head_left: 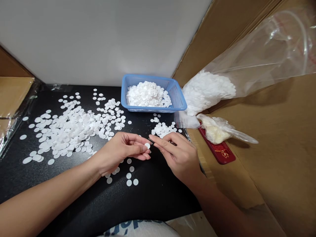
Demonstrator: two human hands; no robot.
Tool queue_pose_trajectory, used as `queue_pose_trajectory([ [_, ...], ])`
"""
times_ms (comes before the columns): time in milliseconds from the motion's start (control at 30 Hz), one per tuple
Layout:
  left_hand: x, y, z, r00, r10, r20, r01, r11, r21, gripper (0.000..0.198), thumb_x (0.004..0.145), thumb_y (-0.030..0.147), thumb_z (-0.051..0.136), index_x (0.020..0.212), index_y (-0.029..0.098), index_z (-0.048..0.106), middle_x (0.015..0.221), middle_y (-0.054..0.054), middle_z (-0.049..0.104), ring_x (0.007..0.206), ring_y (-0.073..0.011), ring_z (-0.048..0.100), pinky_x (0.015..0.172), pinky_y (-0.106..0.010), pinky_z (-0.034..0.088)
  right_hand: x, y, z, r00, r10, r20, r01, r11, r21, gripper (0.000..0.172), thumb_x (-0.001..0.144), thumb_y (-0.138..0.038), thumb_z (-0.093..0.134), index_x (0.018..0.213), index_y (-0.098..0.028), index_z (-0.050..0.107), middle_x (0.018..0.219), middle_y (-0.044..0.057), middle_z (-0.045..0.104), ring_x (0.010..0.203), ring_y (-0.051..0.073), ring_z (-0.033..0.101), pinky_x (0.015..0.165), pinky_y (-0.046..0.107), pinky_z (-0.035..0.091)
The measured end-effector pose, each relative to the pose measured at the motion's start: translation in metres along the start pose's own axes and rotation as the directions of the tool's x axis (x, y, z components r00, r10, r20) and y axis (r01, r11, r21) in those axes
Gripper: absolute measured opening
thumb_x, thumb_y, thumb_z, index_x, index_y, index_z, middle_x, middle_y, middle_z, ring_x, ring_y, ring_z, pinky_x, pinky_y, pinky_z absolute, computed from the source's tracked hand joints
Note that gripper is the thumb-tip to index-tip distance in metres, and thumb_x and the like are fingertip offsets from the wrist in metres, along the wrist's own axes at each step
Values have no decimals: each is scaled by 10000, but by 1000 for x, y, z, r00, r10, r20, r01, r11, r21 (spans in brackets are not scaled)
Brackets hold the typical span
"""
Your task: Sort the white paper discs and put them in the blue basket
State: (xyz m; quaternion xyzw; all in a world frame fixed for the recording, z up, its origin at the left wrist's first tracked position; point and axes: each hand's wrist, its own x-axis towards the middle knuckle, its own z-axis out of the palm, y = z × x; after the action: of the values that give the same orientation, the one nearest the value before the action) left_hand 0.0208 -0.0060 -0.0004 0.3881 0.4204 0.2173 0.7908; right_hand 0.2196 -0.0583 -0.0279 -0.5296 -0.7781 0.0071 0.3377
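My left hand (123,149) pinches a small white disc (147,145) between thumb and fingertips over the black table (153,187). My right hand (176,153) meets it from the right, fingers curled, with the index fingertip touching the same disc. A large loose heap of white discs (71,128) lies on the table to the left. A smaller cluster of discs (163,129) lies just beyond my right hand. A few stray discs (130,177) lie under and beside my left hand.
A blue plastic basket (177,98) heaped with white discs stands at the back. To its right a clear plastic bag (222,85) of discs leans on cardboard. A smaller bag (217,130) lies on a red flat object (222,153). A white wall rises behind.
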Motion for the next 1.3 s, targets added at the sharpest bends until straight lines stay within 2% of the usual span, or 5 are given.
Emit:
queue_pose_trajectory([
  [333,-55,16,-42,900,361,-244,-246,883,400,161,761,326,803,774,170,764,676,-27,695,631,-126,627,618,-206,520,-8,22,8,981,162,109,-153,984,-87,298,1009,-394,484,1115,-214,697,807,29,612,646,175,569,555,280,404],
  [433,-82,-5,-48,963,216,-161,-100,842,530,148,789,314,752,758,170,752,670,-28,686,597,-126,594,559,-199,475,-10,20,8,978,148,147,-148,989,-9,228,984,-306,515,815,-225,645,703,5,607,591,162,551,554,275,401],
  [600,-106,-54,-44,993,112,-46,-41,668,743,98,823,199,633,767,183,712,648,4,651,556,-112,535,516,-188,380,-7,3,15,981,37,191,-80,971,225,228,917,-92,479,972,-219,660,888,35,668,780,169,643,680,271,495],
  [867,-97,-60,-44,930,350,-112,-52,427,903,101,916,261,576,861,206,640,793,-6,629,637,-145,545,587,-247,366,-16,-40,40,828,-296,476,142,932,333,434,848,-10,516,1164,-242,701,906,3,621,689,107,601,612,213,474],
  [1300,-73,-61,-44,926,378,-16,-63,196,978,82,885,114,575,876,195,569,876,-14,603,765,-193,588,646,-288,394,-15,-53,43,782,-268,563,162,959,232,146,819,-146,734,929,-208,660,919,-5,608,663,108,562,576,228,390],
])
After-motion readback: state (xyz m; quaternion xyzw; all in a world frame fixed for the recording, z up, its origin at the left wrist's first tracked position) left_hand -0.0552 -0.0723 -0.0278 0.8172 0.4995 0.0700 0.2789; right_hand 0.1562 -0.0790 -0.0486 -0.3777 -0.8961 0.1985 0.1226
